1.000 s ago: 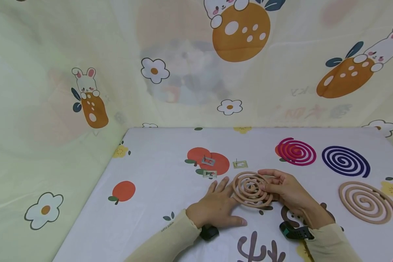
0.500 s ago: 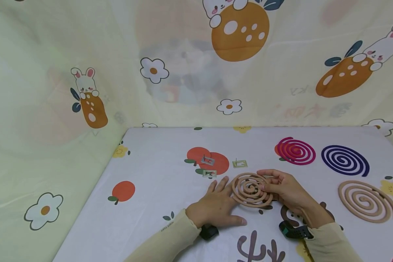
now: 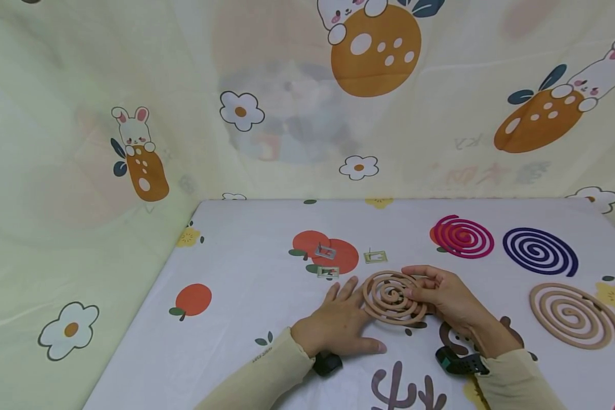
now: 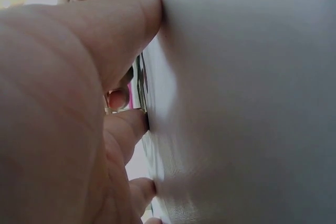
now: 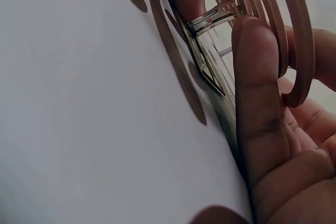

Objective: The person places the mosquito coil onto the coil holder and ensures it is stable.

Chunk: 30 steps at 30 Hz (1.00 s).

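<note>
A tan spiral coil is pinched near its centre between thumb and fingers of my right hand. My left hand rests palm down on the table, fingers spread, its index finger reaching to the coil's left edge. The right wrist view shows the coil tilted beside my right hand's fingers; a small metal stand lies on the surface with its raised prong reaching into the coil's middle. In the left wrist view the fingertips of my left hand touch the surface.
Behind the hands lie three small metal frames, one greyish, one at the front and one to the right. A magenta coil, a navy coil and another tan coil lie on the right.
The far edge of the held tan coil has dropped very slightly. Both hands have stayed almost in place.
</note>
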Tool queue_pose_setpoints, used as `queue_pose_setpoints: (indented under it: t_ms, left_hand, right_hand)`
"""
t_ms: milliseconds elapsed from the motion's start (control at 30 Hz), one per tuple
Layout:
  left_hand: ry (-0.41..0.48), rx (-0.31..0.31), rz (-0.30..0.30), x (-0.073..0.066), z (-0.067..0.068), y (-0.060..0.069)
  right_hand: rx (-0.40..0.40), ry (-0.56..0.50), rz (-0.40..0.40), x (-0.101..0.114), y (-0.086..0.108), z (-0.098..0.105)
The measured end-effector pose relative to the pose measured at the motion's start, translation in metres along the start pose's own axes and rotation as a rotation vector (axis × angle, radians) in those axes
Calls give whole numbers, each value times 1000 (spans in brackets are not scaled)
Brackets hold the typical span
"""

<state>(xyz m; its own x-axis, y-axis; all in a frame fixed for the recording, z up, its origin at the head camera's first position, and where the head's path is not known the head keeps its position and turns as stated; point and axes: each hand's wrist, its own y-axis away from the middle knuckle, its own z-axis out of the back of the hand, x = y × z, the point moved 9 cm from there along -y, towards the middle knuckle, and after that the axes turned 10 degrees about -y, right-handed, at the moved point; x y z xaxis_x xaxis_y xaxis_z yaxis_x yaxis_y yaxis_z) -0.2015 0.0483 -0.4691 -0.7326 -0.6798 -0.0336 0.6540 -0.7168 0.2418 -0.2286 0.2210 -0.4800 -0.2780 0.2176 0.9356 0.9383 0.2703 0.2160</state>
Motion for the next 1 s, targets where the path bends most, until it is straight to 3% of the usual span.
queue_pose_setpoints:
  t_ms: [367,1000]
  left_hand:
    - [4,4,2,0,-2,0]
    - [16,32,9,2,-5,-1]
  right_hand:
    - [-12,42,0,1,0,-1]
    - [-102,158,-15,2,-2,-4]
